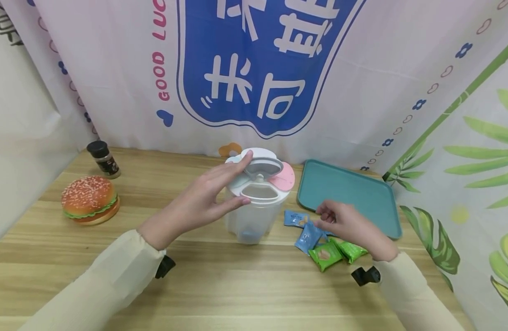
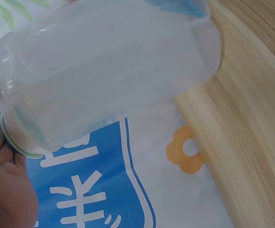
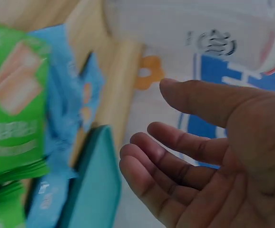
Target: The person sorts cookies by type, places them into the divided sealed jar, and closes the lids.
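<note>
So there's a clear tub (image 1: pixel 256 218) standing upright around the middle of the worktop (image 1: pixel 204 289), and the left hand (image 1: pixel 200 195) is on its lid. Those fingers are pretty straight, with the thumb well apart from them: the index tip touches the raised flap (image 1: pixel 265 168) and the thumb rests by the front rim. That flap is up, so you can see its opening. The pink flap (image 1: pixel 284 177) lies flat on the right side. Some blue shows low in the tub, but I can't tell what it is, or if it's just seen through the wall.

Right hand (image 1: pixel 342 220) is over the blue packets (image 1: pixel 308 237), fingers loosely bent, thumb apart from them, nothing between. The right wrist view shows that nicely. The green packets (image 1: pixel 325 255) sit just beside the blue ones, on the side nearer the person.

Teal tray (image 1: pixel 357 193) is behind that hand, right of the tub. Way over left there's a burger (image 1: pixel 90 197) with a black-capped shaker (image 1: pixel 105 158) standing behind it. Printed curtain (image 1: pixel 353 101) hangs at the back, and both sleeves are cream.
</note>
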Tool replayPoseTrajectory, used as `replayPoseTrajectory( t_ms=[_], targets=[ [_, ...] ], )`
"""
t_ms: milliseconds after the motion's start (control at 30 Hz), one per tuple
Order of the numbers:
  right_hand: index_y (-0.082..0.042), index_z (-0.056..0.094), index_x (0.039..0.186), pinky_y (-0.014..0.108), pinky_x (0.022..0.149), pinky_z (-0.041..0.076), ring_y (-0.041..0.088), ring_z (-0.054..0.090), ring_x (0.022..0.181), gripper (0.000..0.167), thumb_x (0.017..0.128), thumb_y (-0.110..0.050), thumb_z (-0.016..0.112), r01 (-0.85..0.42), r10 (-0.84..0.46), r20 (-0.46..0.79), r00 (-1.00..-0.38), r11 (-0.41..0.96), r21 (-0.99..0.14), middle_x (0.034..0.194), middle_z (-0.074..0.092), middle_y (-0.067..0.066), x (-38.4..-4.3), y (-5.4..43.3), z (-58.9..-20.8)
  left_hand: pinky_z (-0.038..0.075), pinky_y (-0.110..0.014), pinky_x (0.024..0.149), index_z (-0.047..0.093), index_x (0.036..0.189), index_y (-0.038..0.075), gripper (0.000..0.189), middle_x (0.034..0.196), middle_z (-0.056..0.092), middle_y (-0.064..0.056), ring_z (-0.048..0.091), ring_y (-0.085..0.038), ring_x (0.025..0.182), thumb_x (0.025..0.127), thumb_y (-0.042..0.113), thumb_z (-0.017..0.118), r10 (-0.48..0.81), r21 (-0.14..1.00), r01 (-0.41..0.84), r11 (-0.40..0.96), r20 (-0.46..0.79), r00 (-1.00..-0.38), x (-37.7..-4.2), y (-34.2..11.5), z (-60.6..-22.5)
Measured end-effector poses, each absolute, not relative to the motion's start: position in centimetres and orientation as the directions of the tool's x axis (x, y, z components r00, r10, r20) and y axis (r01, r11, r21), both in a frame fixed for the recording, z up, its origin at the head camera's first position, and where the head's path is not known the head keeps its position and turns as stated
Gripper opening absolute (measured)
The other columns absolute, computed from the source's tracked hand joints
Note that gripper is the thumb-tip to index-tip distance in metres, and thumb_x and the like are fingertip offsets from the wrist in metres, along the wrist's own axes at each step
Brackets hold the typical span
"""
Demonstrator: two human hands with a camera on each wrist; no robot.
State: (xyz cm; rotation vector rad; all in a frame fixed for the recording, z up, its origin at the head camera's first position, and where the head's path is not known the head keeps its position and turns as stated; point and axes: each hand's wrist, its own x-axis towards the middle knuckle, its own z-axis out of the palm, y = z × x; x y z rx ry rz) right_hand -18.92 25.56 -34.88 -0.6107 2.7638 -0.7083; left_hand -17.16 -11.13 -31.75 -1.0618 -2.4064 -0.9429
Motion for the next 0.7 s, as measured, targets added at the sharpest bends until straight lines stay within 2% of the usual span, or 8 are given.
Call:
replayPoseTrajectory(
  t_ms=[233,367,533,700],
  targets=[
    [0.002,0.065,0.109,0.022,0.065,0.049,0.012,0.054,0.078,0.031,0.096,-0.023,0.077,-0.311,-0.455,-0.174,-0.873,0.795,-0.52,0.09,0.064,0.006,-19.4,26.3,-38.0,0.046,-0.055,0.121,0.031,0.166,0.014,0.088,0.16,0.053,-0.012,0.052,-0.034,0.148,0.094,0.025,0.08,0.522,0.429,0.753,0.499,0.545,-0.656,-17.2,-11.1,-31.7],
    [0.002,0.063,0.111,0.024,0.067,0.045,0.015,0.05,0.079,0.037,0.093,-0.025,0.08,-0.274,-0.428,-0.207,-0.88,0.812,-0.515,0.092,0.06,0.008,-19.4,26.0,-39.1,0.046,-0.055,0.121,0.031,0.166,0.014,0.088,0.16,0.053,-0.012,0.052,-0.034,0.148,0.094,0.025,0.08,0.522,0.43,0.753,0.499,0.544,-0.657,-17.2,-11.1,-31.7],
    [0.001,0.06,0.109,0.026,0.069,0.046,0.017,0.051,0.082,0.037,0.092,-0.025,0.082,-0.234,-0.399,-0.232,-0.887,0.821,-0.52,0.095,0.06,0.009,-19.5,25.5,-39.7,0.046,-0.055,0.121,0.032,0.165,0.013,0.087,0.16,0.053,-0.012,0.052,-0.034,0.148,0.094,0.025,0.08,0.522,0.428,0.752,0.501,0.544,-0.657,-17.2,-11.2,-31.8],
    [-0.002,0.059,0.106,0.026,0.071,0.05,0.017,0.055,0.085,0.033,0.092,-0.022,0.082,-0.25,-0.413,-0.217,-0.885,0.813,-0.526,0.098,0.063,0.009,-19.5,25.4,-39.7,0.046,-0.055,0.121,0.032,0.166,0.014,0.087,0.16,0.053,-0.011,0.051,-0.033,0.148,0.094,0.025,0.08,0.522,0.431,0.753,0.498,0.544,-0.657,-17.1,-11.2,-31.8]
  ],
)
